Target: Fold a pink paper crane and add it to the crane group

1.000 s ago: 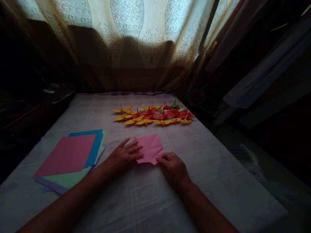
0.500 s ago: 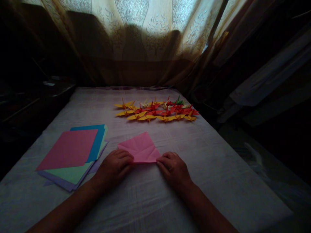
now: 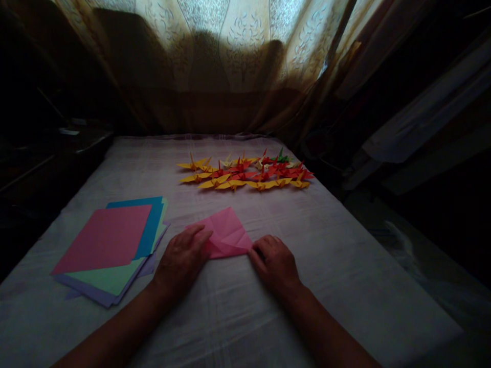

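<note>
A creased pink sheet of origami paper [image 3: 228, 232], partly folded, lies on the cloth-covered table between my hands. My left hand [image 3: 182, 255] rests over its left corner, fingers reaching onto the paper and hiding that side. At the opposite corner, my right hand [image 3: 274, 263] pinches the paper's right tip between thumb and fingers. The near edge of the paper is folded and runs between the two hands.
To the left lies a loose stack of coloured paper, a pink sheet [image 3: 105, 235] on top and a blue sheet [image 3: 155, 225] beneath. Farther back stand several folded paper cranes [image 3: 263, 174] in yellow, red, white and green. A patterned curtain [image 3: 245, 46] hangs behind the table [image 3: 215, 317].
My left fingers have moved up and farther over the paper's left part. The right hand still pinches the right tip. The view has shifted slightly.
</note>
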